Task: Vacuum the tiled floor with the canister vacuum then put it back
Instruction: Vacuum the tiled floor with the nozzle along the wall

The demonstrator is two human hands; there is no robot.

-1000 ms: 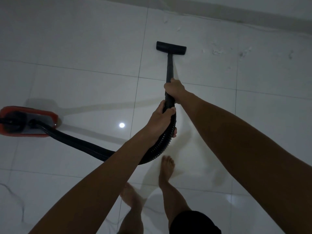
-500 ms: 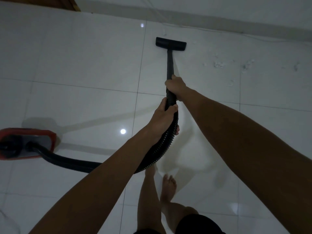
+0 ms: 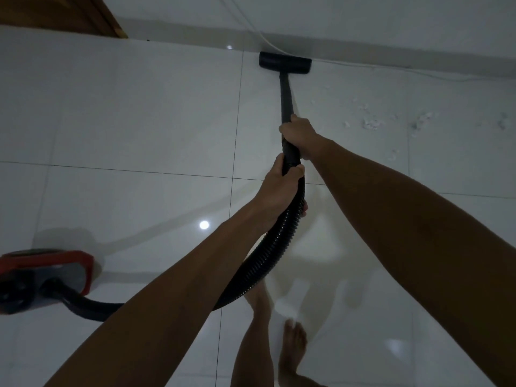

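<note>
The floor head (image 3: 284,61) is stopped right at the wall base (image 3: 391,55), a white cable (image 3: 363,65) running beside it. Open tile (image 3: 139,121) is left of it, crumbs (image 3: 371,123) to its right.

Black floor nozzle (image 3: 285,61) flat on white tiled floor (image 3: 139,113) far ahead of right hand (image 3: 298,132), rigid wand (image 3: 286,99) tilted, ribbed hose (image 3: 268,255) curving from left hand (image 3: 279,196) to red canister (image 3: 44,277).
</note>
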